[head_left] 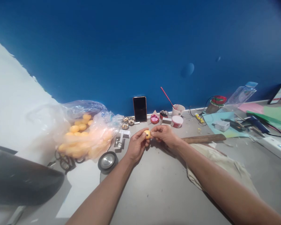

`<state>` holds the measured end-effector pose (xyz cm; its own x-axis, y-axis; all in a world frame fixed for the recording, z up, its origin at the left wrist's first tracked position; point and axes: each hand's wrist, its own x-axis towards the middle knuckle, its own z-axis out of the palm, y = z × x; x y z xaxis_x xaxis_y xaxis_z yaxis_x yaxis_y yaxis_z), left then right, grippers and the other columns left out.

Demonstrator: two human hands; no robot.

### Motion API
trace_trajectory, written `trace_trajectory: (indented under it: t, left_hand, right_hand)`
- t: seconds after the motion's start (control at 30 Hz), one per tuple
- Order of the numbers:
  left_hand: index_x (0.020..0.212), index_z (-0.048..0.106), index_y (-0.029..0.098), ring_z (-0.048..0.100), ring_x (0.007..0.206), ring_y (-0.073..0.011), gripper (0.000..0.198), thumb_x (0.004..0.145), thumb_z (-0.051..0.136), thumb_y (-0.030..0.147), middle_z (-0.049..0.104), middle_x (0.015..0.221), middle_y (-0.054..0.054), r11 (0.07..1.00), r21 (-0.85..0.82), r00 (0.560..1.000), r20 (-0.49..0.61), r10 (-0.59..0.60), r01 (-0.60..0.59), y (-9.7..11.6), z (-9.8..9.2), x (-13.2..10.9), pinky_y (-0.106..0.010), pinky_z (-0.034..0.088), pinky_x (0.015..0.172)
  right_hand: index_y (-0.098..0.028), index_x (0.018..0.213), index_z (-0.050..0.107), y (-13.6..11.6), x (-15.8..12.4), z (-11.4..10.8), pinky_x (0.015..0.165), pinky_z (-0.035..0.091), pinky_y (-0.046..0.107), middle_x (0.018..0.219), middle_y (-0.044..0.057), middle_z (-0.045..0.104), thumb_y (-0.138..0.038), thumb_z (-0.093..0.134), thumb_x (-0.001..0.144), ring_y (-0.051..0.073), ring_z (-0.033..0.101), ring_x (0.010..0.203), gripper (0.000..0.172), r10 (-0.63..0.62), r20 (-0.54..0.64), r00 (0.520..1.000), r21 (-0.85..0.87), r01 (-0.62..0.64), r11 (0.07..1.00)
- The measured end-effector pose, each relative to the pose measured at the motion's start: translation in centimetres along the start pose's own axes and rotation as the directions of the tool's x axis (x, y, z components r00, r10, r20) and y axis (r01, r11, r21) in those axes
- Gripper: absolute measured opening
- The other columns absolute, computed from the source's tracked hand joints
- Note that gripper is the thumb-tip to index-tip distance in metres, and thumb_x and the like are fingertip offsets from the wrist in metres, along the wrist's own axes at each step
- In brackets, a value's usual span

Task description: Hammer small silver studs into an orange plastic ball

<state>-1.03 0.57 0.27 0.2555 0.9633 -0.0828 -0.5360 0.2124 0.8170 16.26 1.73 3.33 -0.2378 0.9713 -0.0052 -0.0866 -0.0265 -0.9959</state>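
Observation:
My left hand (pixel 137 145) pinches a small yellow ball (pixel 147 134) with a dark spot on it, held just above the grey table (pixel 154 190). My right hand (pixel 163 135) meets it from the right, fingertips closed against the ball's side. Both forearms reach in from the bottom edge. A clear plastic bag (pixel 84 131) full of several more yellow balls lies to the left of my hands.
A round metal lid (pixel 107 161) and small white boxes (pixel 121 139) lie near the bag. A dark phone (pixel 140 108) leans on the blue wall. Cups (pixel 178 110), small pots, a wooden stick (pixel 203 138), a cloth (pixel 222 167) and coloured paper (pixel 262 114) fill the right side.

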Motion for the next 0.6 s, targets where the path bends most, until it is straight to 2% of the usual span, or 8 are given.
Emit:
trace_trajectory:
  t: [0.3, 0.6]
  left_hand:
    - [0.118, 0.07, 0.011, 0.059, 0.058, -0.0104, 0.056, 0.073, 0.091, 0.037, 0.07, 0.077, -0.005, 1.0, -0.009, 1.0, -0.01, -0.001, 0.001, -0.04, 0.0, 0.05, -0.02, 0.042, 0.051]
    - [0.118, 0.07, 0.011, 0.059, 0.057, -0.0111, 0.058, 0.072, 0.092, 0.038, 0.07, 0.076, -0.005, 1.0, -0.011, 1.0, -0.011, -0.004, 0.004, 0.03, 0.08, -0.06, -0.021, 0.041, 0.05]
  right_hand:
    - [-0.015, 0.075, 0.075, 0.3, 0.14, -0.18, 0.047, 0.035, 0.023, 0.063, 0.003, 0.068, -0.042, 0.088, 0.066, 0.009, 0.048, 0.051, 0.031, 0.002, 0.003, 1.0, -0.003, -0.002, 1.0]
    - [-0.015, 0.075, 0.074, 0.44, 0.02, -0.15, 0.048, 0.033, 0.023, 0.061, 0.0, 0.065, -0.045, 0.088, 0.067, 0.009, 0.047, 0.051, 0.034, 0.0, 0.009, 1.0, 0.002, 0.0, 1.0]
